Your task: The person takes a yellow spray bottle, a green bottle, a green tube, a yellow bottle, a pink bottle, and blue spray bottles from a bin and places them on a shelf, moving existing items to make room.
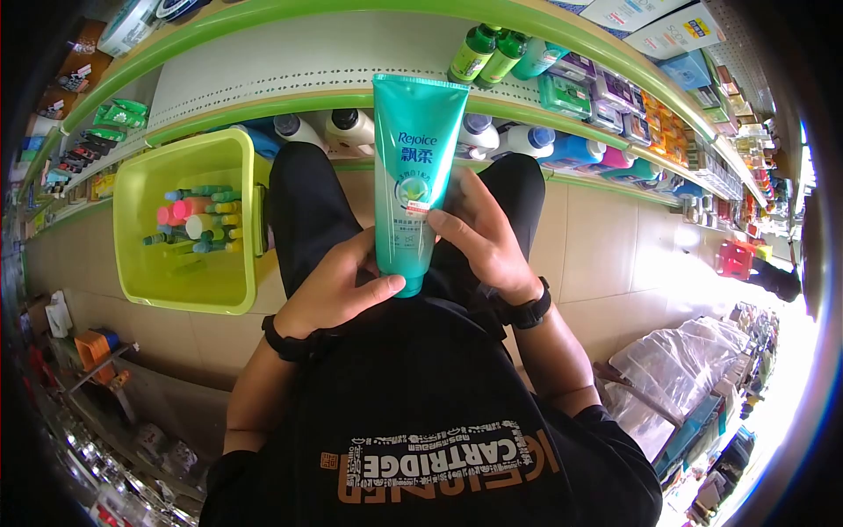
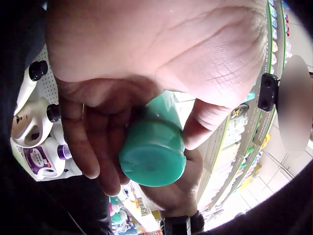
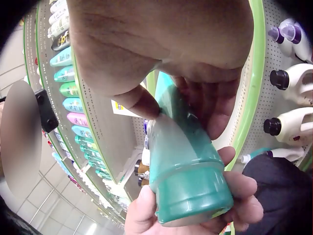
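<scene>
A teal Rejoice tube [image 1: 413, 132] stands upright, cap down, its printed front facing the head camera. My left hand [image 1: 338, 285] grips it low, the thumb on the cap and the fingers behind. The right hand [image 1: 483, 237] holds its right side, thumb on the front near the small label. In the left wrist view the tube's cap [image 2: 154, 156] lies between the thumb and fingers of the left hand [image 2: 151, 54]. From the right wrist view, the right hand [image 3: 166, 44] pinches the tube [image 3: 181, 152] above, with the left hand's fingers round the cap.
On the left, a yellow-green basket [image 1: 248, 220] with small colourful bottles sits on the tiled floor [image 1: 575, 228]. A green-edged shelf [image 1: 263, 104] runs across the front, with green bottles [image 1: 474, 54] on it and large jugs [image 1: 351, 130] below. Plastic-wrapped goods [image 1: 680, 369] lie at the right.
</scene>
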